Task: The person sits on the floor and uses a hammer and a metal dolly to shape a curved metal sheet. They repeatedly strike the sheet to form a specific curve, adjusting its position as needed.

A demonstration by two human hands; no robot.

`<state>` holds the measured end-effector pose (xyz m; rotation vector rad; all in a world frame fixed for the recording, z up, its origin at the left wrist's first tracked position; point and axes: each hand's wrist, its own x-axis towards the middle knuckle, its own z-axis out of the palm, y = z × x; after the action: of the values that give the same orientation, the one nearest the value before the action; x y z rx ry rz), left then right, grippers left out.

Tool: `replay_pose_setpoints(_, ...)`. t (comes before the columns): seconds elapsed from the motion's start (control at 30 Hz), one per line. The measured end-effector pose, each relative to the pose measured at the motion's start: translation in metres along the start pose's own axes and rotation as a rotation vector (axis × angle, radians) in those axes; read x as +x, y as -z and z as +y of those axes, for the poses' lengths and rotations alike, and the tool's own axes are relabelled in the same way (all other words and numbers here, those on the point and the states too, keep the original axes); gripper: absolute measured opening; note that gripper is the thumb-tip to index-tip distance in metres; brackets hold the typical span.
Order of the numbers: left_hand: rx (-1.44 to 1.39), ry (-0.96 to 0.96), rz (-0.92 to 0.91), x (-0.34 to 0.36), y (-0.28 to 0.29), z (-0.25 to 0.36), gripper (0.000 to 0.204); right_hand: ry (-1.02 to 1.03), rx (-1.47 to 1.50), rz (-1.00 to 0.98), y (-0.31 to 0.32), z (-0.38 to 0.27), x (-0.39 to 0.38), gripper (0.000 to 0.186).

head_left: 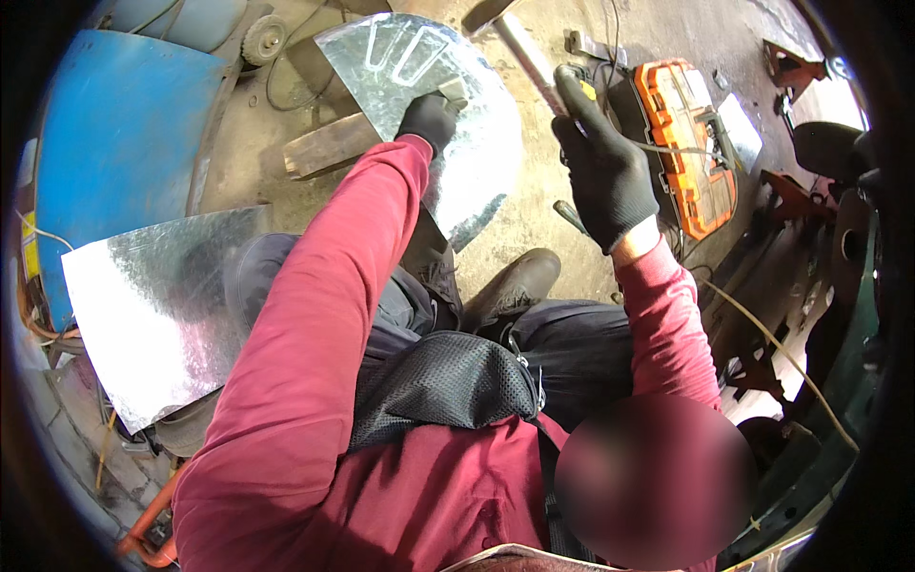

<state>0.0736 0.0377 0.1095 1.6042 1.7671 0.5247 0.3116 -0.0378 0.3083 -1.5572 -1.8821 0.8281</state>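
My left hand (431,119), in a black glove, grips the edge of a curved, fan-shaped piece of galvanized sheet metal (477,162) that stands on the concrete floor in front of my knees. A small wooden piece sits by that hand's fingers. My right hand (605,167), also black-gloved, is raised to the right of the sheet. It is closed around the black and yellow grip of a tool with a silver shaft (524,48) that looks like a hammer. The shaft points up and left, above the sheet's right edge.
An open orange tool case (681,143) lies right of my right hand, with cables around it. A second galvanized sheet (162,305) rests at my left, behind it a blue panel (124,143). A wooden block (329,143) lies left of the held sheet. My boot (515,281) is below it.
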Motion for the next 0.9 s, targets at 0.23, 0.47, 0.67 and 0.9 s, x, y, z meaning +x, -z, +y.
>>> replay_pose_setpoints(0.23,0.109,-0.051,-0.038,0.009,-0.012,-0.001,0.03,0.109,-0.327,-0.126,-0.028,0.027,-0.007,0.052)
replay_pose_setpoints(0.47,-0.233,-0.221,0.103,0.018,-0.015,-0.039,0.027,0.08,-0.037,-0.037,-0.018,0.013,0.005,0.052)
replay_pose_setpoints(0.67,0.029,0.037,0.002,0.011,-0.007,-0.023,0.031,0.275,0.128,0.332,0.016,-0.057,0.012,0.049)
replay_pose_setpoints(0.9,-0.056,-0.076,0.045,0.036,-0.013,-0.032,0.03,0.041,-0.359,-0.179,-0.022,0.009,0.002,0.053)
